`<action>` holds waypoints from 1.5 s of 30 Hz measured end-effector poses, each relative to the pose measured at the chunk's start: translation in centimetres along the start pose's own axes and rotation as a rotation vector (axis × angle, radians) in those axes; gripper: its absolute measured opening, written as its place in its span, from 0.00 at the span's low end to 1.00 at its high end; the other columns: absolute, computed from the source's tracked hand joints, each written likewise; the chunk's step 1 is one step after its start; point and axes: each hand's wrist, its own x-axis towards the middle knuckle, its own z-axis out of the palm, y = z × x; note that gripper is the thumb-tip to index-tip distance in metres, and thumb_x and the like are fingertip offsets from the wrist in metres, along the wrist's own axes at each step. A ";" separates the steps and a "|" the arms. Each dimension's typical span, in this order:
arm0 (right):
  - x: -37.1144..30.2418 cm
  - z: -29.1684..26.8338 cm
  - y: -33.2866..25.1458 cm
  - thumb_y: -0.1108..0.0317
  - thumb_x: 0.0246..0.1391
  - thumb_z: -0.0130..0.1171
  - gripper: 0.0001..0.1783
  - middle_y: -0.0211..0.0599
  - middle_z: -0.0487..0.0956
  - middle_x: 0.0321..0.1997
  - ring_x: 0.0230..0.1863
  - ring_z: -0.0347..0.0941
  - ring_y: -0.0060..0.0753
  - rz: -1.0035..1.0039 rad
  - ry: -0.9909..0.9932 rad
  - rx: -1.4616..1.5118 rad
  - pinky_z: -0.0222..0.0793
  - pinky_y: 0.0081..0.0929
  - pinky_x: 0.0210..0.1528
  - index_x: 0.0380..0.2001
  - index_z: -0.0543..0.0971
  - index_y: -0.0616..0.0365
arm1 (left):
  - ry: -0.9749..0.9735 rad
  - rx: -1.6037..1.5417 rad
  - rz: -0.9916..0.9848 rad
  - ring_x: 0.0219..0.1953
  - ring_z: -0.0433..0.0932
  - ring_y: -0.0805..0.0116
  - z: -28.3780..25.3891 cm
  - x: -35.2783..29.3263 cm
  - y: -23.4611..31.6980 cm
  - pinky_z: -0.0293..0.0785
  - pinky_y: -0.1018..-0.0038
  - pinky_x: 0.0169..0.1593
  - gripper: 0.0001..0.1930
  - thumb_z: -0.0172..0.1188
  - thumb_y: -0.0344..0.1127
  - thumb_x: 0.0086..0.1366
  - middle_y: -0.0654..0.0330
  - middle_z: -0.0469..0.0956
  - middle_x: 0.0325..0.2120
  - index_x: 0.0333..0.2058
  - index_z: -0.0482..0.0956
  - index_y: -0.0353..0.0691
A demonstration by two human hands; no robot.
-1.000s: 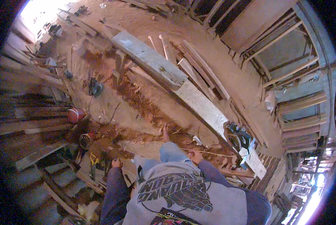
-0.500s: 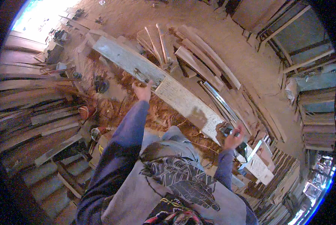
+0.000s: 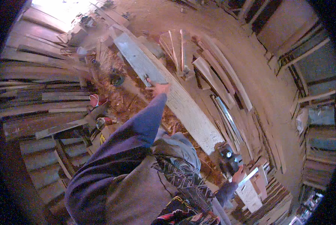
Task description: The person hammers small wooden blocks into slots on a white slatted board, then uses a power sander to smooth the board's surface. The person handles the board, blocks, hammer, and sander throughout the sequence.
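Observation:
A long pale board [image 3: 190, 114] slants from the far left down to the near right in front of me. Its far stretch looks greyer and smoother, its near stretch rough and speckled. My left hand [image 3: 160, 89] lies across the board's left edge around mid-length, fingers stretched out, holding nothing. At the board's near right end sits a dark power tool [image 3: 228, 154] with shiny parts, which looks like an electric planer. My right hand [image 3: 238, 174] is closed at the rear of this tool; its fingers are partly hidden.
Curved planks [image 3: 222, 69] lie beyond the board on the right. Thin slats [image 3: 177, 52] stand out near its far half. Stacked timber [image 3: 33, 90] fills the left side. A red container [image 3: 96, 100] sits among wood scraps. More planks [image 3: 271, 202] are piled at the near right.
The view has turned, so the board slants more steeply. My right hand and the power tool are closer to the near right end. My left hand now reaches further over the board.

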 end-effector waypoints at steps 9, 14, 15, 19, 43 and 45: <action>3.5 -1.5 2.1 0.46 0.61 0.56 0.29 0.42 0.77 0.42 0.35 0.74 0.35 0.120 -0.465 0.167 0.68 0.29 0.20 0.50 0.69 0.63 | -0.632 -0.707 -0.001 0.61 0.66 0.58 -3.2 6.2 -9.9 0.62 0.56 0.63 0.53 0.78 0.50 0.45 0.45 0.71 0.54 0.62 0.54 0.38; 3.9 -1.1 2.4 0.45 0.62 0.55 0.31 0.42 0.75 0.47 0.34 0.74 0.35 0.103 -0.481 0.140 0.70 0.30 0.21 0.54 0.68 0.60 | 0.077 -0.059 0.197 0.55 0.69 0.48 -6.3 3.4 -9.5 0.64 0.56 0.61 0.47 0.78 0.46 0.42 0.45 0.70 0.51 0.56 0.61 0.33; 4.1 -0.9 2.7 0.45 0.62 0.55 0.30 0.42 0.75 0.47 0.34 0.74 0.35 0.076 -0.422 0.112 0.70 0.30 0.21 0.55 0.68 0.59 | 0.229 0.089 0.248 0.56 0.68 0.45 -6.7 2.2 -9.0 0.63 0.55 0.62 0.47 0.78 0.46 0.41 0.45 0.69 0.51 0.56 0.62 0.33; 5.0 -0.7 4.2 0.45 0.63 0.53 0.29 0.40 0.75 0.45 0.33 0.74 0.35 0.152 -0.366 0.222 0.69 0.31 0.19 0.56 0.68 0.57 | 0.470 0.484 0.441 0.59 0.63 0.41 -7.6 -2.1 -8.2 0.55 0.50 0.65 0.46 0.76 0.45 0.41 0.43 0.66 0.53 0.57 0.64 0.35; 3.8 -0.2 -1.1 0.51 0.64 0.52 0.22 0.40 0.79 0.41 0.31 0.74 0.35 -0.221 -0.438 0.059 0.72 0.30 0.25 0.47 0.74 0.61 | -0.188 -0.479 0.250 0.46 0.78 0.58 -4.3 8.9 -11.3 0.71 0.63 0.50 0.36 0.58 0.63 0.62 0.47 0.80 0.43 0.49 0.74 0.31; 3.2 0.2 -2.4 0.54 0.64 0.51 0.18 0.41 0.78 0.40 0.29 0.74 0.36 -0.172 -0.413 0.021 0.70 0.32 0.20 0.45 0.73 0.57 | -0.106 -0.401 0.285 0.45 0.77 0.58 -3.8 7.8 -10.9 0.71 0.63 0.50 0.37 0.57 0.64 0.62 0.47 0.79 0.41 0.49 0.73 0.30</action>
